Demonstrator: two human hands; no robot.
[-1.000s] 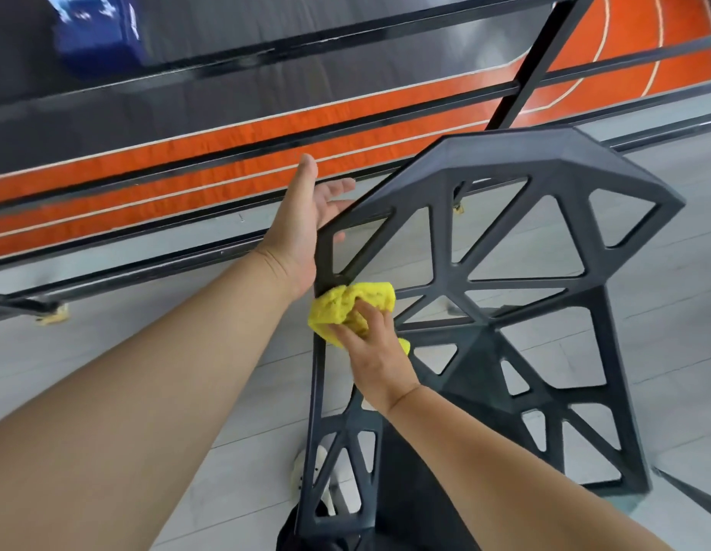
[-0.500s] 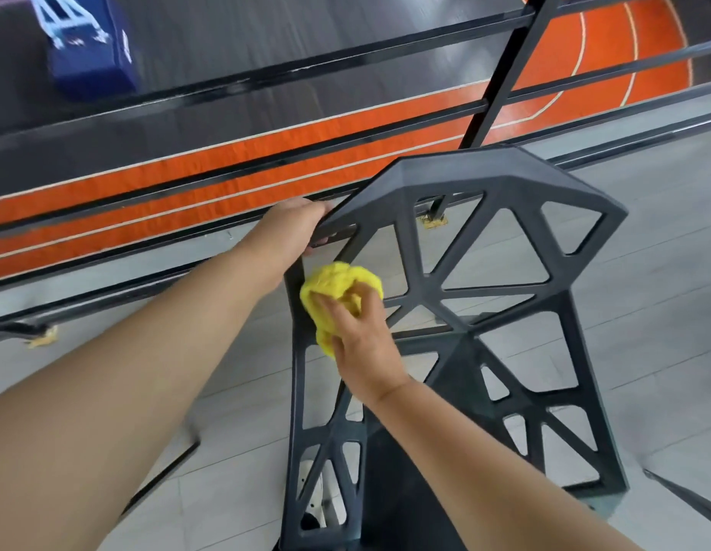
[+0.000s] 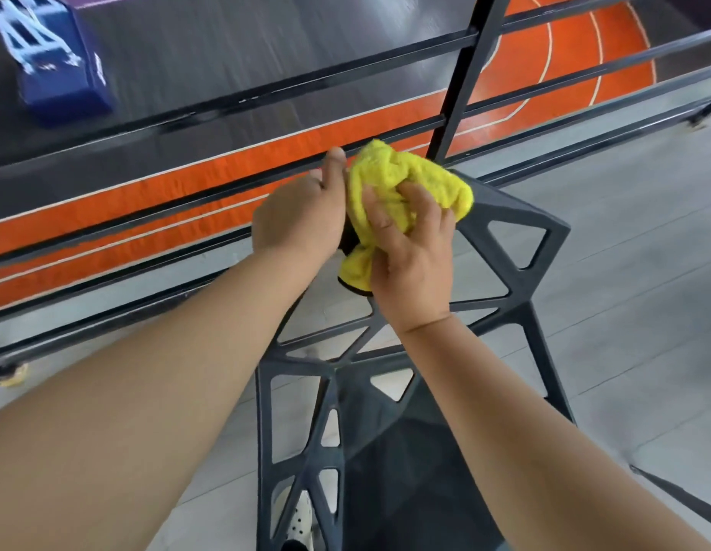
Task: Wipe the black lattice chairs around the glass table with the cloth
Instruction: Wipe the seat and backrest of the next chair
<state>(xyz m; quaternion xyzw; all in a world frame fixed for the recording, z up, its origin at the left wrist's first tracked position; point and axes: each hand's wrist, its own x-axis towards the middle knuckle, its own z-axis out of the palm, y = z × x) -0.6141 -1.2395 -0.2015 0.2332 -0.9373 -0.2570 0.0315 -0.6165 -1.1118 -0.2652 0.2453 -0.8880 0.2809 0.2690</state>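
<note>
- right hand [image 3: 409, 258] grips the bunched cloth [image 3: 401, 180] on the chair [image 3: 519, 248] top
- left hand [image 3: 300, 216] curled beside it, thumb touching the cloth; can't tell if it holds anything

Cloth [image 3: 405, 184]: I see fluffy yellow terry, soft and matt.
Chair [image 3: 520, 248]: to me, smooth black moulded plastic, satin sheen.
Railing [image 3: 266, 85]: black painted metal, faintly glossy.
Floor [image 3: 624, 192]: pale grey boards, matt.

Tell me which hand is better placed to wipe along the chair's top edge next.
Right. The right hand grips the cloth atop the chair; the left hand is beside it, fingers hidden.
</note>
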